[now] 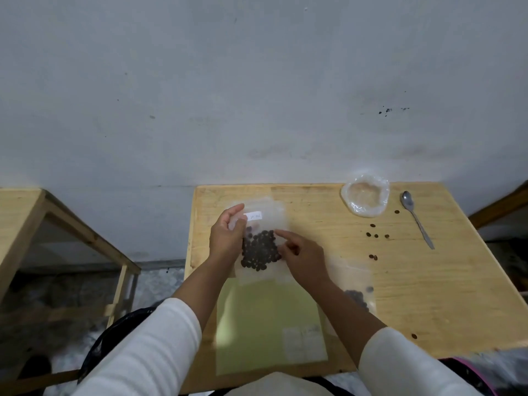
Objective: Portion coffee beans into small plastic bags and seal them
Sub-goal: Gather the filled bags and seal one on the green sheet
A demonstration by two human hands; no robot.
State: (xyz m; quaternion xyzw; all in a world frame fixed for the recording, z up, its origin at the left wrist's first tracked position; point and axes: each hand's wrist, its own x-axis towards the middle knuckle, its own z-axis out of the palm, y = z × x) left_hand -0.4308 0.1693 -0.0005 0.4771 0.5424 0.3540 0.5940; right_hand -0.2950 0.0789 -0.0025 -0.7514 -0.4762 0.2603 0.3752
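Note:
A small clear plastic bag (264, 224) with a white label near its top lies on the wooden table (400, 281), holding a cluster of dark coffee beans (260, 250). My left hand (227, 238) pinches the bag's upper left edge. Along the bag's right side rests my right hand (301, 257), forefinger stretched onto the plastic beside the beans. A second clear bag of beans (357, 295) lies to the right, partly hidden by my right forearm.
A crumpled clear bag (365, 194) sits open at the table's back right, with a metal spoon (417, 218) beside it. Several loose beans (374, 234) are scattered between them. A pale green sheet (268, 324) lies in front. Another wooden table (23, 212) stands at left.

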